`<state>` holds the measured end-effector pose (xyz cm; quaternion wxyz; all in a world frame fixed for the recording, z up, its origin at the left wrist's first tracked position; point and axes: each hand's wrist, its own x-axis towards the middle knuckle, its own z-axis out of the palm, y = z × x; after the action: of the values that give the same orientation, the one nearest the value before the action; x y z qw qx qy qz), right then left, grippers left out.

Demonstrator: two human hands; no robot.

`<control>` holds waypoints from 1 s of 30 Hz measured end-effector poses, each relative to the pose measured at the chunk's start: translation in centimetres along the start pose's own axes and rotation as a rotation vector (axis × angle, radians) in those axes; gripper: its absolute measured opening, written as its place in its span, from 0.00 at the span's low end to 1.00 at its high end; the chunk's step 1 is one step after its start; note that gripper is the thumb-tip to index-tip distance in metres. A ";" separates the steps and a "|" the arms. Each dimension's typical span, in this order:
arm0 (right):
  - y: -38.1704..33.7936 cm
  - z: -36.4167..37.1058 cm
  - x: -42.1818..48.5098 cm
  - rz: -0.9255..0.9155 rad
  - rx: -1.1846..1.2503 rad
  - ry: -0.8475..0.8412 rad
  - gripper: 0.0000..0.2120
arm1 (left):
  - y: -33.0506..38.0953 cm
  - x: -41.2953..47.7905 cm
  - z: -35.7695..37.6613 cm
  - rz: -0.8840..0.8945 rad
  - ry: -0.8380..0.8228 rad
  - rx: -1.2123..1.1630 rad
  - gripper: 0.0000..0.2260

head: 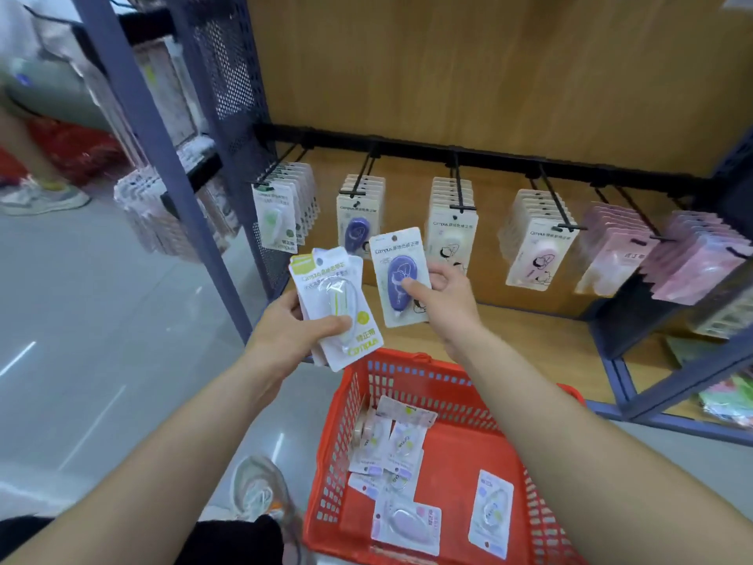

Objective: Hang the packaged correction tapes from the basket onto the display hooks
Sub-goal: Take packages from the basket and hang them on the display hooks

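The left hand (291,334) gripped a small stack of white blister-carded correction tapes (338,307) with yellow-green trim, thumb across the top card, which read "Campus". The right hand (446,297) pinched one purple-cased carded tape (399,275), also marked "Campus", just before the black wire display hooks (457,183). Further packs (397,446) lay loose in the red plastic lattice basket (338,418) below, their print too blurred to read.

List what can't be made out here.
Head view:
- Packs behind the front pack in the left hand: count hidden by it.
- Lower corner of the purple pack: covered by the right hand.
- Near edge of the basket: cut off by the frame bottom.
- Far-left shelf goods: blurred.
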<state>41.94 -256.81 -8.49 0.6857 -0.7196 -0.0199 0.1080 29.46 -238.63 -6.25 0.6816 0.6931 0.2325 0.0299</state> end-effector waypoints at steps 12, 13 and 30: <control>1.1 8.5 8.8 -0.026 -0.012 0.000 0.13 | -0.3 2.7 -2.9 0.001 0.076 -0.123 0.17; 1.3 8.6 9.1 -0.018 -0.017 0.008 0.12 | -0.3 2.7 -3.0 -0.001 0.084 -0.120 0.16; -0.3 5.8 1.1 -0.115 -0.135 -0.410 0.08 | 0.4 3.6 -1.6 0.040 0.029 -0.144 0.20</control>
<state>42.02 -250.85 -8.52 0.6226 -0.7244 -0.2070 0.2115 32.23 -235.78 -6.80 0.7255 0.6463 0.2258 0.0704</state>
